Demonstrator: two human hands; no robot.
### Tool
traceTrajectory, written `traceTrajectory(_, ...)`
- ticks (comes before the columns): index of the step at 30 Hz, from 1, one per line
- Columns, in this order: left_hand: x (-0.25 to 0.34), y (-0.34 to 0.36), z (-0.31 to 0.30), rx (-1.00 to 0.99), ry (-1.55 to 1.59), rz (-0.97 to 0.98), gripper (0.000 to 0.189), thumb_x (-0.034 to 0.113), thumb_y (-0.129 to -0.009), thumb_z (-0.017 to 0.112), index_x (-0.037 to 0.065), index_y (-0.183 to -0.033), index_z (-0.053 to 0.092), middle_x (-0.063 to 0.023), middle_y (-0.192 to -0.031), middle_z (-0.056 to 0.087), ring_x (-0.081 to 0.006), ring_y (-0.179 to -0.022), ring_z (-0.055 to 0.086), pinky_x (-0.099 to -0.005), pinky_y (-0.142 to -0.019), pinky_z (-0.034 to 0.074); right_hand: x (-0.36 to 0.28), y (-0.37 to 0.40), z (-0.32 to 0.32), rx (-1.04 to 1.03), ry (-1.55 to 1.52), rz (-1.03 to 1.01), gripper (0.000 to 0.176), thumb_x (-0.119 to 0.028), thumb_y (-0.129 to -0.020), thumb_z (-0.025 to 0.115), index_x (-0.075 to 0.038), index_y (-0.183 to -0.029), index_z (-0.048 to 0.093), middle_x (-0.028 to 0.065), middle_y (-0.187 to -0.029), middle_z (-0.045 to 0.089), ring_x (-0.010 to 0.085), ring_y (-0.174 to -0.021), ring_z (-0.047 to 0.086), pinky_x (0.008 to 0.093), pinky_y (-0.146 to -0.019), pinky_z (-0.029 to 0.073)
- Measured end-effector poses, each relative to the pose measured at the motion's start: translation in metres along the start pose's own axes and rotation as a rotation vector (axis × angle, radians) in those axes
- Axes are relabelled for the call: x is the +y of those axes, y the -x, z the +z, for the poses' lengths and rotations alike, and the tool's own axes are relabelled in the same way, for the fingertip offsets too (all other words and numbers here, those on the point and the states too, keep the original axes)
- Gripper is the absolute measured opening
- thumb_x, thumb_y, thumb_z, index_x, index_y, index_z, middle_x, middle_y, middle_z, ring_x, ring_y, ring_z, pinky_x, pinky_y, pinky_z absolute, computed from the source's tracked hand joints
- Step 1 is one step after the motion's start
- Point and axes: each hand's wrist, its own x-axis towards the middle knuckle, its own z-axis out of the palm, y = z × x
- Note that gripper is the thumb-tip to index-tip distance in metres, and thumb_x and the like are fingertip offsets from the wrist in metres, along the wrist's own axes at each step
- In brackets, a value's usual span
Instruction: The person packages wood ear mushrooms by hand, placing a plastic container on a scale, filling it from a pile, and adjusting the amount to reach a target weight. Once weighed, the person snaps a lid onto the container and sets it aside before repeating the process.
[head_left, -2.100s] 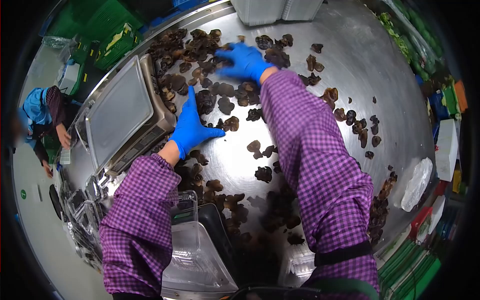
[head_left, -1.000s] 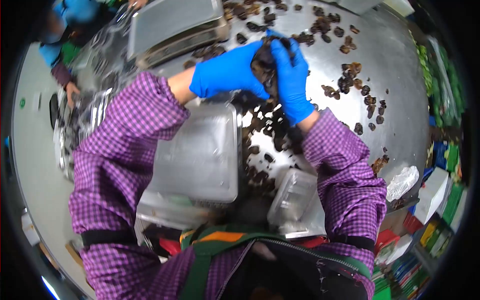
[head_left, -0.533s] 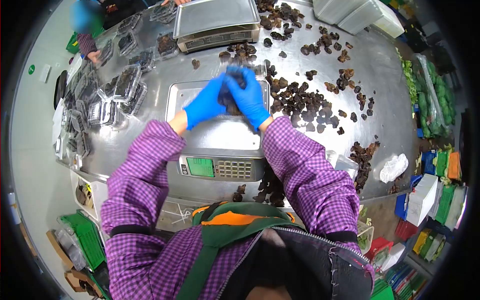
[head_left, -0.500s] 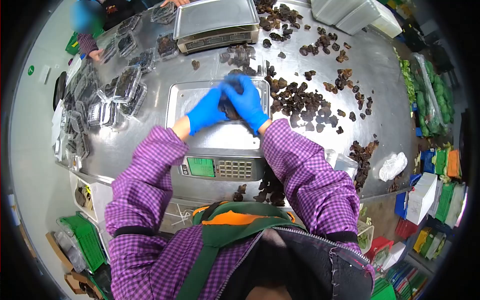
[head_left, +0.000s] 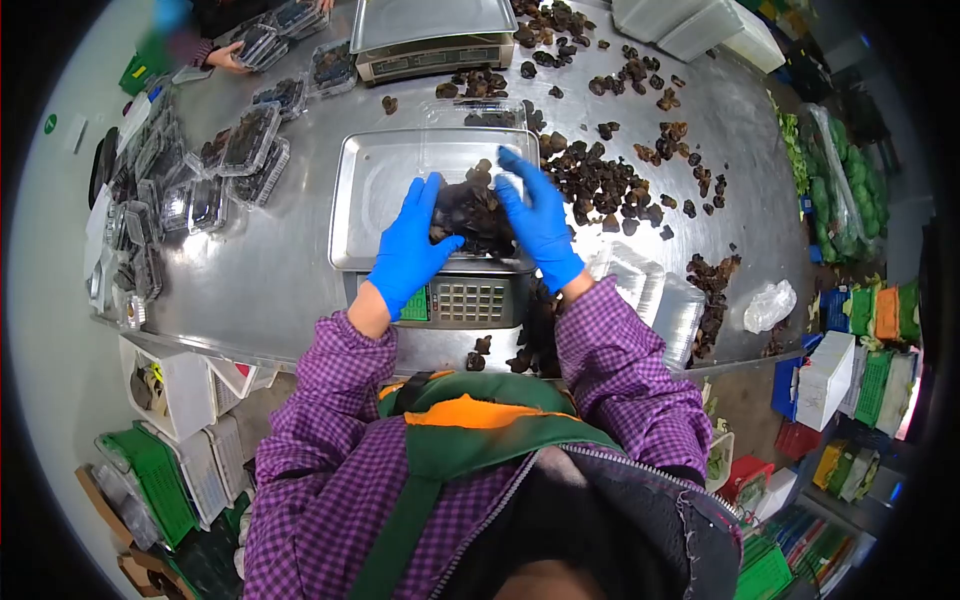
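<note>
A heap of dark wood ear mushrooms [head_left: 476, 218] lies in a clear clamshell on the metal tray [head_left: 365, 200] of a digital scale. The clamshell's transparent lid [head_left: 450, 122] is folded back toward the far side. My left hand [head_left: 412, 245], in a blue glove, rests along the left of the heap, its fingers stretched out and its thumb at the near edge. Opposite it, my right hand [head_left: 542, 218], also gloved in blue, has its fingers apart at the heap's right edge. Part of the scale's green display [head_left: 415, 303] is covered by my left hand.
Loose wood ear mushrooms [head_left: 610, 185] spread over the steel table [head_left: 290, 300] to the right. Filled clamshells [head_left: 250, 140] stand at the left. Empty clear containers [head_left: 680, 315] lie near my right sleeve. A second scale [head_left: 435, 50] and a co-worker's hand [head_left: 228, 57] are at the back.
My hands were together over the mushrooms and have parted to either side of them. My left hand came nearer the scale's display. The co-worker's hand shifted right, onto a clamshell.
</note>
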Motion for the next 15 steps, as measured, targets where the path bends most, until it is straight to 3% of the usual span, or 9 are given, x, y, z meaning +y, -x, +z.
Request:
traceTrajectory(2, 0.011, 0.000, -0.020, -0.129, 0.114, -0.050, 0.075, 0.014, -0.078, 0.074, 0.011, -0.143, 0.037, -0.0171, -0.135, 0.051, -0.0228, -0.103, 0.062, -0.0316, -0.083, 0.052, -0.001, -0.005, -0.027, 0.012, -0.037, 0.115, 0.039, -0.022, -0.090, 0.063, -0.004, -0.125, 0.057, 0.0113, -0.114, 0.064, 0.0180, -0.104, 0.060, 0.0316, -0.090, 0.047)
traceTrajectory(3, 0.015, 0.000, -0.031, -0.128, 0.114, -0.052, 0.075, 0.014, -0.078, 0.074, 0.011, -0.143, 0.037, -0.0171, -0.135, 0.051, -0.0228, -0.103, 0.062, -0.0316, -0.083, 0.052, 0.005, -0.007, -0.039, 0.024, -0.068, 0.117, 0.038, -0.020, -0.090, 0.063, -0.003, -0.124, 0.057, 0.0114, -0.113, 0.064, 0.0182, -0.103, 0.060, 0.0316, -0.091, 0.046)
traceTrajectory(5, 0.017, 0.002, -0.051, -0.214, 0.290, -0.352, 0.063, 0.013, -0.081, 0.071, 0.014, -0.139, 0.046, -0.0121, -0.122, 0.061, -0.0118, -0.081, 0.062, -0.0258, -0.071, 0.052, 0.022, -0.003, -0.064, 0.054, -0.114, 0.172, 0.038, -0.018, -0.089, 0.064, -0.003, -0.123, 0.057, 0.0124, -0.114, 0.063, 0.0192, -0.104, 0.060, 0.0314, -0.092, 0.046)
traceTrajectory(7, -0.001, 0.009, -0.059, -0.127, 0.361, -0.359, 0.058, 0.012, -0.083, 0.069, 0.013, -0.137, 0.049, -0.0098, -0.118, 0.063, -0.0087, -0.077, 0.059, -0.0243, -0.069, 0.050, 0.044, 0.006, -0.085, 0.069, -0.129, 0.225, 0.039, -0.018, -0.088, 0.065, -0.003, -0.124, 0.057, 0.0132, -0.117, 0.062, 0.0199, -0.105, 0.060, 0.0312, -0.092, 0.046)
traceTrajectory(8, -0.009, 0.014, -0.063, -0.041, 0.432, -0.362, 0.053, 0.012, -0.084, 0.068, 0.013, -0.135, 0.051, -0.0076, -0.114, 0.065, -0.0056, -0.072, 0.057, -0.0228, -0.068, 0.049, 0.055, 0.013, -0.094, 0.027, 0.114, 0.195, 0.044, -0.017, -0.085, 0.068, -0.004, -0.126, 0.055, 0.0141, -0.120, 0.059, 0.0221, -0.107, 0.059, 0.0320, -0.093, 0.046)
traceTrajectory(10, -0.020, 0.023, -0.070, 0.002, 0.451, -0.367, 0.050, 0.011, -0.085, 0.067, 0.012, -0.133, 0.053, -0.0086, -0.114, 0.065, -0.0067, -0.076, 0.058, -0.0223, -0.070, 0.049, 0.078, 0.029, -0.105, -0.131, 0.547, 0.192, 0.062, -0.020, -0.077, 0.074, -0.005, -0.132, 0.049, 0.0174, -0.127, 0.052, 0.0306, -0.113, 0.056, 0.0366, -0.094, 0.047)
traceTrajectory(12, -0.030, 0.032, -0.073, 0.078, 0.414, -0.405, 0.049, 0.012, -0.085, 0.067, 0.011, -0.132, 0.054, -0.0087, -0.115, 0.065, -0.0062, -0.080, 0.058, -0.0218, -0.070, 0.048, 0.120, 0.049, -0.100, -0.282, 0.754, 0.234, 0.062, -0.021, -0.074, 0.075, -0.009, -0.130, 0.050, 0.0174, -0.124, 0.052, 0.0352, -0.110, 0.057, 0.0401, -0.094, 0.047)
traceTrajectory(14, -0.029, 0.038, -0.071, 0.081, 0.418, -0.407, 0.048, 0.012, -0.085, 0.067, 0.010, -0.132, 0.054, -0.0087, -0.116, 0.064, -0.0065, -0.082, 0.058, -0.0221, -0.073, 0.048, 0.087, 0.056, -0.082, -0.544, 0.807, 0.531, 0.046, -0.019, -0.073, 0.074, -0.012, -0.116, 0.059, 0.0169, -0.120, 0.053, 0.0360, -0.105, 0.058, 0.0425, -0.090, 0.048)
traceTrajectory(15, -0.029, 0.041, -0.067, 0.074, 0.455, -0.415, 0.050, 0.012, -0.084, 0.068, 0.010, -0.132, 0.054, -0.0102, -0.120, 0.062, -0.0102, -0.088, 0.060, -0.0249, -0.078, 0.049, 0.105, 0.066, -0.078, -0.581, 0.760, 0.413, 0.030, -0.016, -0.072, 0.072, -0.011, -0.100, 0.064, 0.0161, -0.113, 0.054, 0.0356, -0.098, 0.060, 0.0434, -0.084, 0.050)
